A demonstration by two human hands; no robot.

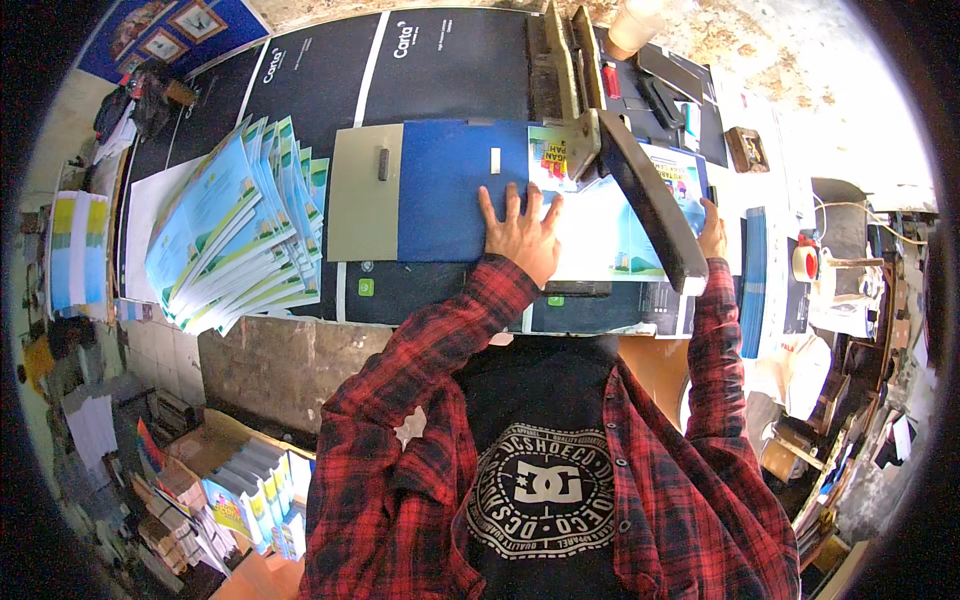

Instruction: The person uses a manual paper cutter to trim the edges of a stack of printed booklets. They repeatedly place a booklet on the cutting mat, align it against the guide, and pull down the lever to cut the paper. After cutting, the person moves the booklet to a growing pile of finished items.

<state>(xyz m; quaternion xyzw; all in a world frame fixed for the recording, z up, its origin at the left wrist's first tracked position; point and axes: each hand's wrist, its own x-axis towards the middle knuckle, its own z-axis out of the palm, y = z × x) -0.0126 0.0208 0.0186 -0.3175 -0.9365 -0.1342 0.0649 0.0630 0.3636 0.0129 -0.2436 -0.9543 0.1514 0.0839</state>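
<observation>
My left hand [525, 235] lies flat with its fingers spread, across the edge of a blue board [440, 190] and a pale printed sheet [590, 240]. At the sheet's right edge, my right hand [712, 235] has its fingers closed on the paper's border; the lever hides part of that area. A long dark lever [655, 205] of a metal bench device [565, 70] slants over the sheet between my hands. Left of the blue board is a grey-green panel [365, 220] with a small dark block [383, 164] on it.
Fanned printed sheets [235, 235] cover the table's left side. A blue-edged paper stack [754, 280] stands beyond my right hand. At the back right are a cup [632, 28], a phone-like dark slab [670, 72] and a small wooden box [745, 150]. Booklets [260, 500] sit low on the left.
</observation>
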